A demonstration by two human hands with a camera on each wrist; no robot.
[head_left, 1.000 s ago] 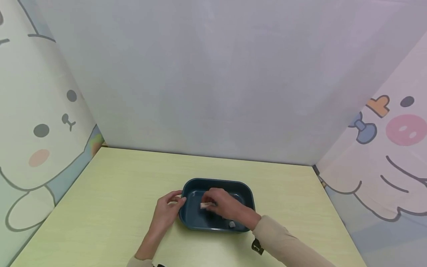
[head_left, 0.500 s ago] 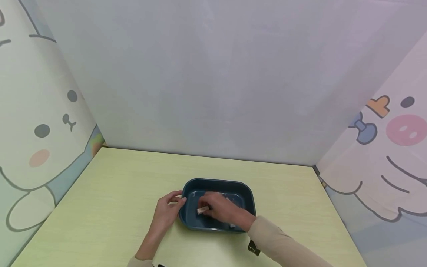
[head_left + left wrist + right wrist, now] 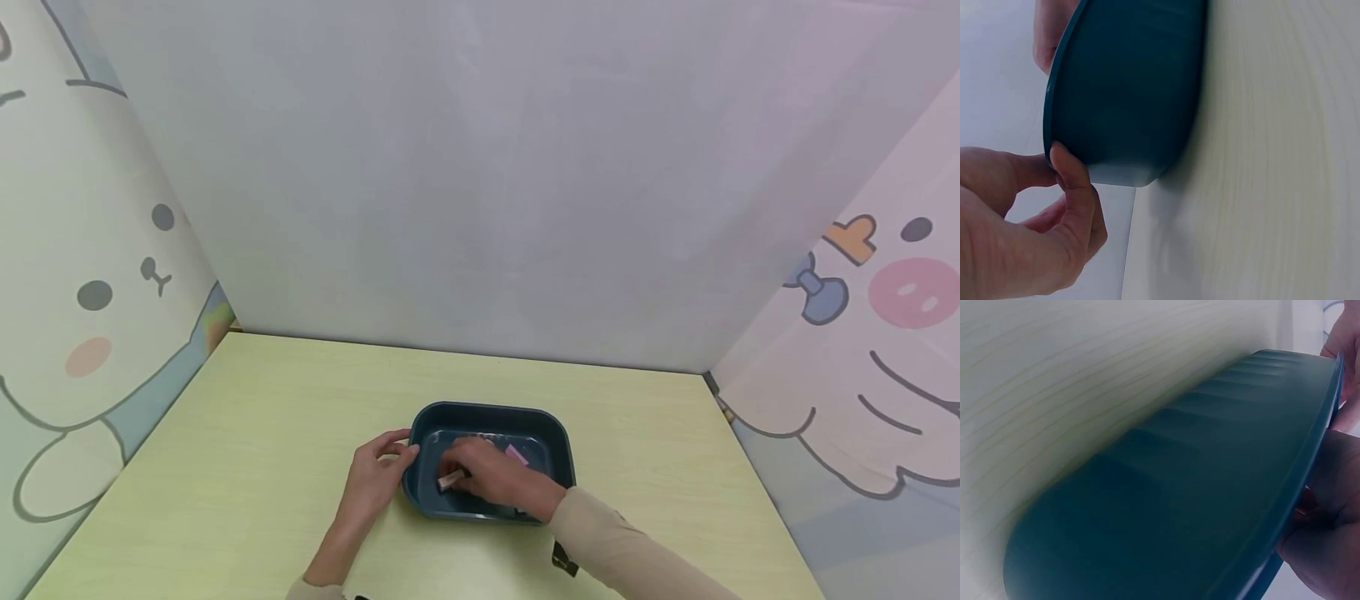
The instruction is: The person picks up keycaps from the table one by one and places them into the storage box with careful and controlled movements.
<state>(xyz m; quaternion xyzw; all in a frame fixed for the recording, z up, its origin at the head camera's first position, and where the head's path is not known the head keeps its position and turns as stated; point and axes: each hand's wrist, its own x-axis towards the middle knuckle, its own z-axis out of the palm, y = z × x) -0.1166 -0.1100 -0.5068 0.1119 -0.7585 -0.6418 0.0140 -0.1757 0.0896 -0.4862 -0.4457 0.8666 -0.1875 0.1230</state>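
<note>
A dark teal plastic tray (image 3: 558, 437) with rounded corners stands on the table. My left hand (image 3: 382, 467) pinches the rim at its left end; in the left wrist view, thumb and finger sit on either side of the tray wall (image 3: 1129, 81). Inside the tray, my right hand (image 3: 483, 471) holds a small pale block (image 3: 450, 479) low over the floor, near the left end. Past that hand lies a small pink piece (image 3: 516, 455). In the right wrist view the tray wall (image 3: 1166, 487) hides the fingertips of the right hand (image 3: 1329, 531) and the block.
The pale yellow wood-grain table (image 3: 300, 400) extends round the tray. A grey-white curtain (image 3: 480, 183) closes off the back. Cartoon-printed sheets (image 3: 90, 250) stand at both sides. A dark tag (image 3: 564, 560) hangs at the right sleeve.
My right hand has moved left and toward me inside the tray with the pale block, uncovering the pink piece. My left hand has stayed at the rim, and the tray has not moved.
</note>
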